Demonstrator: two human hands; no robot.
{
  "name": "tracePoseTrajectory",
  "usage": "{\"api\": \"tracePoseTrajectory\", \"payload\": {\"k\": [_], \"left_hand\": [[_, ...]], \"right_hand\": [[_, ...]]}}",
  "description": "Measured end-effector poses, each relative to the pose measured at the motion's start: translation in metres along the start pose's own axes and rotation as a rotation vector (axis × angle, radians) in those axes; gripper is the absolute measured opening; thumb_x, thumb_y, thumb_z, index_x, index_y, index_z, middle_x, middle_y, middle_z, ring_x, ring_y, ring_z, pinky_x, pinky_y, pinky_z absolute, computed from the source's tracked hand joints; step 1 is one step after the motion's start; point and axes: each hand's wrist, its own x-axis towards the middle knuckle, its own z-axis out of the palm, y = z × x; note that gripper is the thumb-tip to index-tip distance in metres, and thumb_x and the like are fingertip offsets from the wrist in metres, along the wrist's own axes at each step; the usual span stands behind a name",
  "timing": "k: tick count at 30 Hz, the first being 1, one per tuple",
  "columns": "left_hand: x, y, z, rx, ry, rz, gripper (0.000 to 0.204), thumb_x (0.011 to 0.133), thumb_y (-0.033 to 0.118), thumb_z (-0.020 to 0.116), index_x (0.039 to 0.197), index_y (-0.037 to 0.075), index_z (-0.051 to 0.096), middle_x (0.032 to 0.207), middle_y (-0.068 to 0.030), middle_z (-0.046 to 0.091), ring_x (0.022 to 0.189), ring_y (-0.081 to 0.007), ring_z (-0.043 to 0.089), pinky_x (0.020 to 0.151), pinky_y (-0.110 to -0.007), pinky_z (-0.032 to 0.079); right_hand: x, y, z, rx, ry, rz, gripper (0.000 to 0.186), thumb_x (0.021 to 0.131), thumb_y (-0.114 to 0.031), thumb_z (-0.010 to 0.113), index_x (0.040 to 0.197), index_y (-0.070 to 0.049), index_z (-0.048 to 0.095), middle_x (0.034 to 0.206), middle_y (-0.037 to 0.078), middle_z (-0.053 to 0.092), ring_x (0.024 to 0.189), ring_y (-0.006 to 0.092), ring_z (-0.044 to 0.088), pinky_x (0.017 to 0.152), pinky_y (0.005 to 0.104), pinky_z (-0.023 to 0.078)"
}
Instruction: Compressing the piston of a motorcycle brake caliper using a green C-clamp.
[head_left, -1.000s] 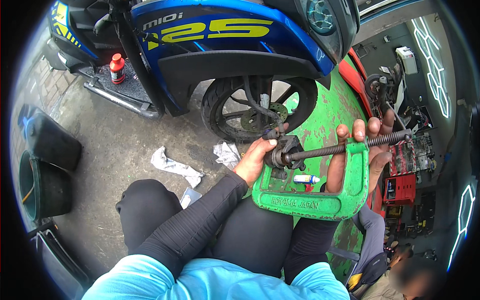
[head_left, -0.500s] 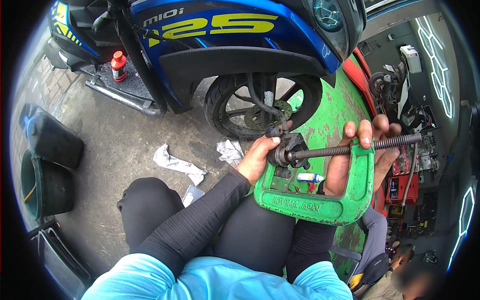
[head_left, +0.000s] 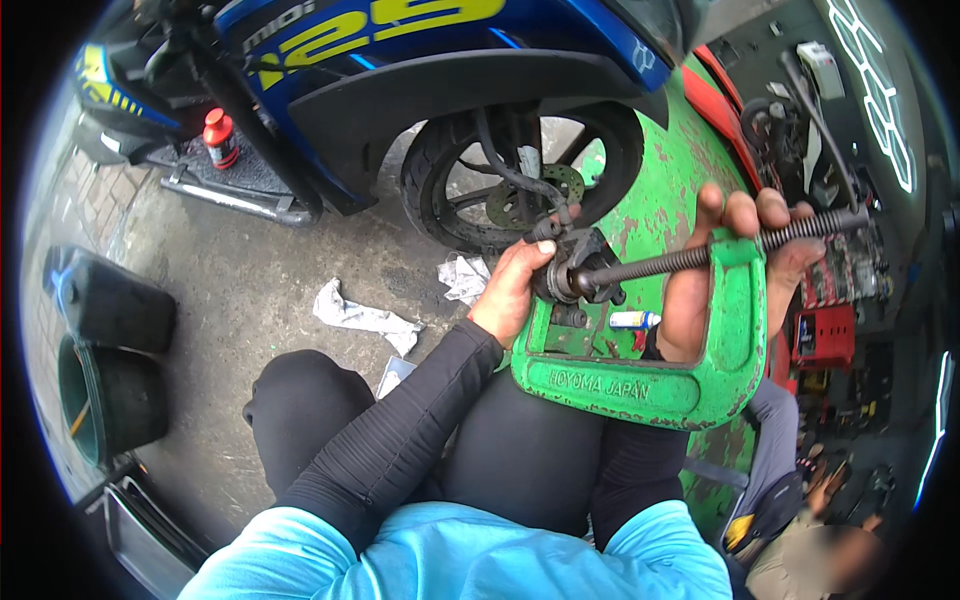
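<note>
A green C-clamp point(head_left: 640, 397) is held over my lap, its threaded screw point(head_left: 655, 264) lying across toward the right. The screw's inner end presses into a dark brake caliper point(head_left: 592, 248), which sits within the clamp's jaws. My left hand point(head_left: 508, 290) is closed around the caliper's left side, thumb on top. From behind the clamp frame, my right hand point(head_left: 685, 312) reaches up, its fingers curled over the frame's end and the screw. At the screw's outer end, the thin turning bar point(head_left: 825, 130) points upward. A black brake hose point(head_left: 487, 145) runs up from the caliper.
Ahead stands a blue scooter with its front wheel point(head_left: 425, 190) and a red bottle point(head_left: 220, 138) on its footboard. White rags point(head_left: 365, 318) lie on the floor. Black buckets point(head_left: 115, 390) are at left, a small white-blue tube point(head_left: 634, 320) beyond the clamp. Another person point(head_left: 800, 560) is at lower right.
The clamp's turning bar has swung from pointing down to pointing up. My right fingers have shifted slightly around the screw. The clamp and caliper stay together in my hands, and the view has moved a little.
</note>
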Motion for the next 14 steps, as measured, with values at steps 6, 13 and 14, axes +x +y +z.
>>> {"api": "tracePoseTrajectory", "payload": {"k": [6,13,14], "left_hand": [[0.0,0.003,0.003,-0.097,0.012,-0.059,0.078,0.091,0.039,0.054,0.156,0.001,0.033,0.14,-0.0157,0.057,0.118,-0.0236,0.064,0.105,-0.034,0.049],[0.001,0.006,0.011,-0.314,-0.113,-0.076,0.081,0.09,0.041,0.056,0.157,0.005,0.031,0.136,-0.0137,0.058,0.12,-0.0243,0.062,0.105,-0.036,0.049],[0.001,0.001,0.013,-0.241,-0.061,-0.102,0.081,0.09,0.041,0.056,0.157,0.005,0.031,0.136,-0.0137,0.058,0.12,-0.0243,0.062,0.105,-0.036,0.049]], "right_hand": [[0.006,-0.001,-0.011,-0.086,-0.161,-0.041,0.054,0.11,-0.045,0.031,0.145,-0.007,0.045,0.122,0.01,0.064,0.104,0.026,0.062,0.102,0.0564,0.042],[0.007,0.003,-0.008,-0.185,-0.017,-0.088,0.046,0.107,-0.039,0.047,0.137,-0.004,0.046,0.135,0.016,0.057,0.097,0.0308,0.069,0.096,0.0563,0.05],[0.007,0.003,-0.01,-0.2,-0.073,-0.11,0.042,0.105,-0.034,0.051,0.134,-0.003,0.048,0.127,0.017,0.06,0.095,0.0308,0.07,0.093,0.0525,0.052]]}}
